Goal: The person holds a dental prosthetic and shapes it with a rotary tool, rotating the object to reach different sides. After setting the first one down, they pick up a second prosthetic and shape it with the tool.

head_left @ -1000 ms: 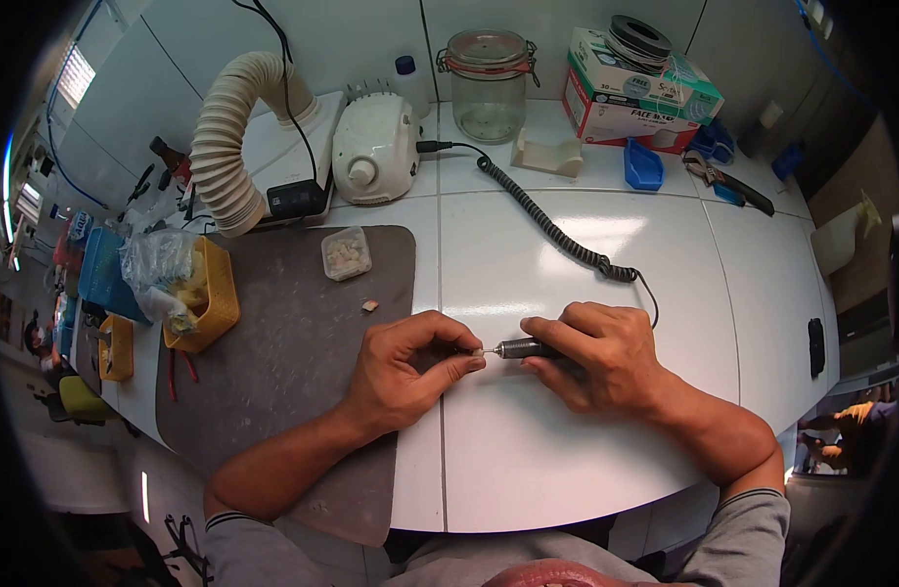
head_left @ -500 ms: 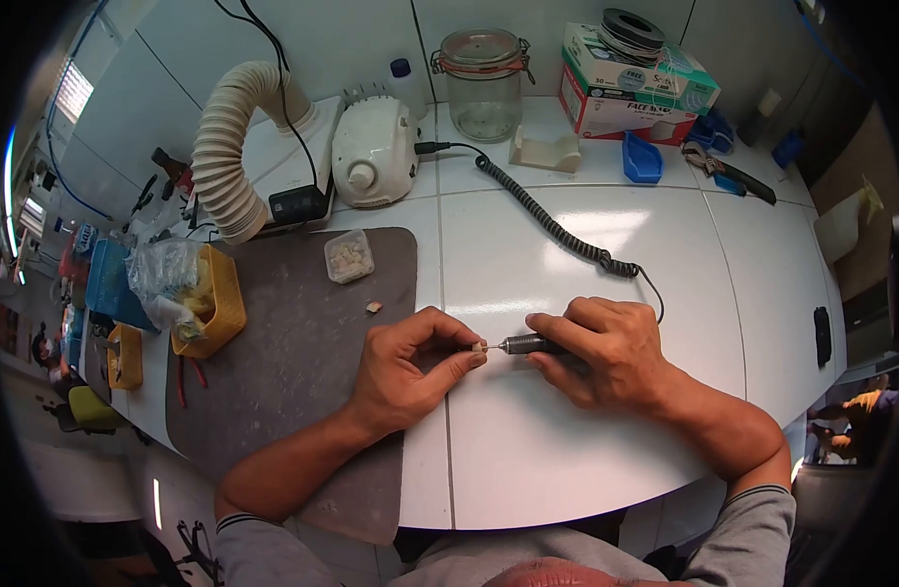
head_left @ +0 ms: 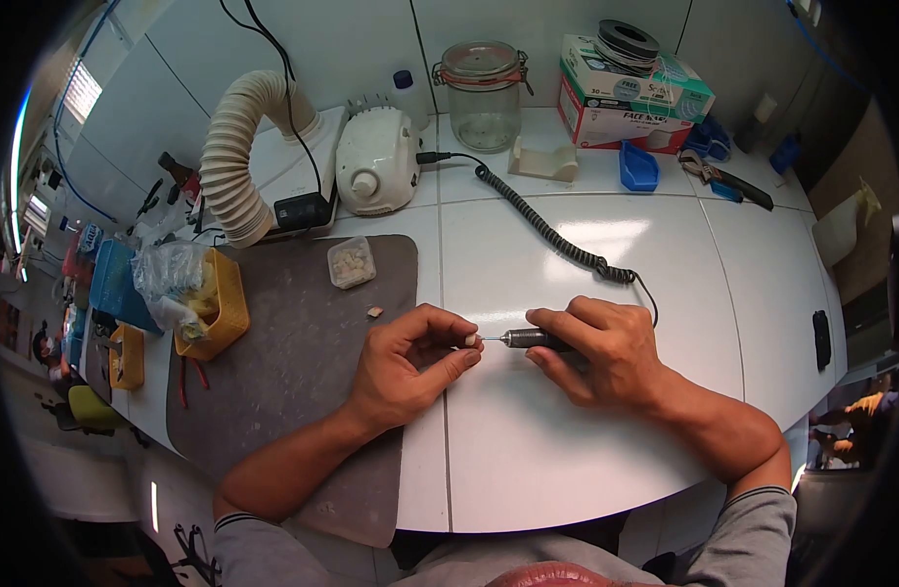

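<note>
Left hand (head_left: 403,367) pinches a tiny pale piece (head_left: 471,340) left of the handpiece (head_left: 526,338), seemingly turned since before. Right hand (head_left: 609,350) still grips the handpiece.

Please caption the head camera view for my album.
Left hand holds a small pale piece; right hand holds a corded tool.

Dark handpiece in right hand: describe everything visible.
The dark grey, cylindrical handpiece has a ribbed-looking body, a metallic-looking tapered nose and a thin, straight bit pointing left. It runs roughly horizontally across the image, over the white tabletop, gripped by the right hand, which hides its rear. The bit's tip is at the small, pale piece in the left hand; contact and spin can't be told. A black coiled cord leads behind the right hand.
</note>
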Available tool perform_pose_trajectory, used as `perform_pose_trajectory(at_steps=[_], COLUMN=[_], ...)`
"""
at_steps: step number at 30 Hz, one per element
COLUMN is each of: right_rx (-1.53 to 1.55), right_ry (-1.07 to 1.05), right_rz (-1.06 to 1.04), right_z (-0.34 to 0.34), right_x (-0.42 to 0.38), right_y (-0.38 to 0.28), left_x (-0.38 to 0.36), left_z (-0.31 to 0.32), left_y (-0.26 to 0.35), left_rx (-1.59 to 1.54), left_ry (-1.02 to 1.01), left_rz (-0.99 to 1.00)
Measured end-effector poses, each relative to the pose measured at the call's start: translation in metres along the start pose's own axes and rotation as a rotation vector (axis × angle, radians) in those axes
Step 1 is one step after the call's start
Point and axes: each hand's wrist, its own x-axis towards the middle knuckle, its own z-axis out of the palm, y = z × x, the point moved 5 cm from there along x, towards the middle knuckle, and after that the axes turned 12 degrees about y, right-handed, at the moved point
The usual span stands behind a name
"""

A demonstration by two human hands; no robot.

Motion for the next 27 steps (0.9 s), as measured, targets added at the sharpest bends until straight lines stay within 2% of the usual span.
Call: perform_pose_trajectory(at_steps=[11,17,20,27], right_rx=[-0.003,-0.006,-0.005,-0.027], right_ry=[0.001,-0.008,-0.015,-0.037], right_rz=[-0.011,-0.015,-0.021,-0.049], right_z=[0.0019,0.0017,0.0014,0.001], right_x=[0.0005,0.0007,0.0008,0.0024], right_y=[-0.0001,-0.0003,-0.0011,-0.0039], left_x=[0.0003,-0.0001,0.0004,-0.0002], left_z=[-0.0003,-0.0014,-0.0002,-0.0004], left_y=[0.001,0.0008,0.0014,0.0016], left_rx=[0.072,0.068,0.098,0.123], left_ry=[-0.043,0.024,0.01,0.021], left_rz=[-0.031,-0.053,0.032,0.036])
